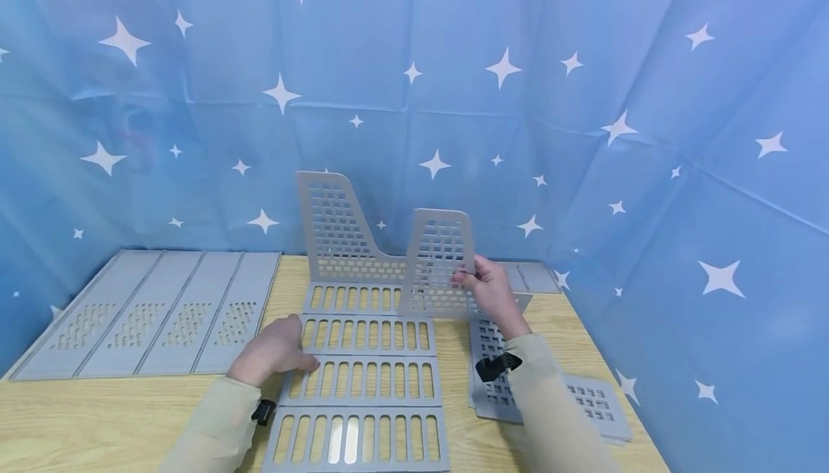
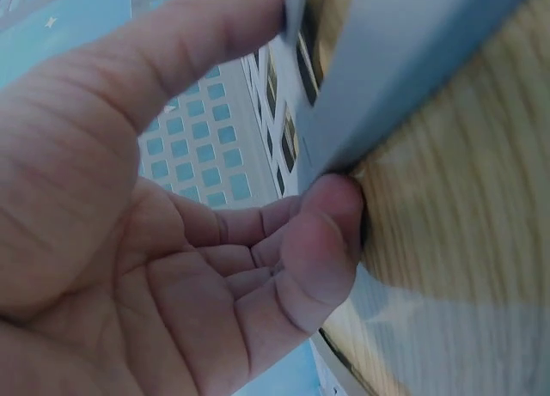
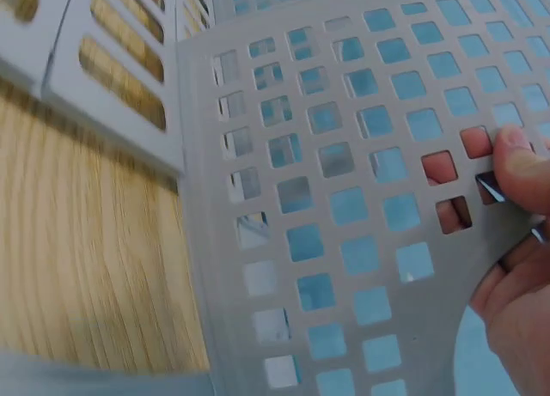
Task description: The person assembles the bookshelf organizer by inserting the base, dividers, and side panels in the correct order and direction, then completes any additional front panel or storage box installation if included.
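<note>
My right hand pinches a grey perforated side panel by its right edge, thumb on the face and fingers behind. In the right wrist view the panel stands with its straight edge beside the slatted base. My left hand grips the left edge of that long grey slatted base panel, thumb over the slats and fingertips at its side by the table, as the left wrist view shows. At the base's far end, a second perforated side panel is upright, partly overlapped by the held one.
Left on the wooden table lies a grey folding panel with patches of holes. Flat grey perforated panels lie to the right, partly under the right forearm, with a smaller piece beyond. A blue star-patterned curtain borders the table.
</note>
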`<state>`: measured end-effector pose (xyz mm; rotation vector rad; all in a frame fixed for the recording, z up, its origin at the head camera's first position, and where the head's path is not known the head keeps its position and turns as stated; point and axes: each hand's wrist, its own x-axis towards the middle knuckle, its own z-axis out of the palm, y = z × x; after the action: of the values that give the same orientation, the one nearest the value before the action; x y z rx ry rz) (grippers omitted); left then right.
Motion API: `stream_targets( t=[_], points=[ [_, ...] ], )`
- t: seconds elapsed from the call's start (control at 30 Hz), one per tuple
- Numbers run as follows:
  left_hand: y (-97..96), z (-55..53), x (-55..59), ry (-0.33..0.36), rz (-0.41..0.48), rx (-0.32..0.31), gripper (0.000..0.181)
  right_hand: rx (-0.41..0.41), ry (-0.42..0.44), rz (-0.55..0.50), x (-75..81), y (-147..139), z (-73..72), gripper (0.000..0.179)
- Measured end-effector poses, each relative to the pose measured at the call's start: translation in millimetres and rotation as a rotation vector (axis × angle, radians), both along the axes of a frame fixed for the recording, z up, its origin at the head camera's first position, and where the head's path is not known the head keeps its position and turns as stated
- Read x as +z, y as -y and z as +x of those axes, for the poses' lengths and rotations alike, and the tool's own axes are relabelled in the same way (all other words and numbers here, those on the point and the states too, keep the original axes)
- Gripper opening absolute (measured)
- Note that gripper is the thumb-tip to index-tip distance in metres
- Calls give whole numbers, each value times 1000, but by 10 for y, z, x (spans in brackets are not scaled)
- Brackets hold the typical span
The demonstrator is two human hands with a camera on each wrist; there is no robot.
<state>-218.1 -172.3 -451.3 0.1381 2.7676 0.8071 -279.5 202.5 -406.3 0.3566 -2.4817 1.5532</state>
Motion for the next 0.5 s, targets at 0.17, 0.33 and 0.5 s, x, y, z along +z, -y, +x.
stream_targets(
  t=[0.17, 0.33, 0.5],
  points=[
    [-15, 6, -1, -6, 3, 15, 41, 10, -3, -35, -19, 191, -7, 18],
    [-69, 15, -3, -11, -20, -23, 47, 68, -1, -64, -57, 437, -8, 19],
    [-141, 5, -43, -2, -32, -27, 63, 123, -36, -5, -74, 612, 5, 18]
  ],
)
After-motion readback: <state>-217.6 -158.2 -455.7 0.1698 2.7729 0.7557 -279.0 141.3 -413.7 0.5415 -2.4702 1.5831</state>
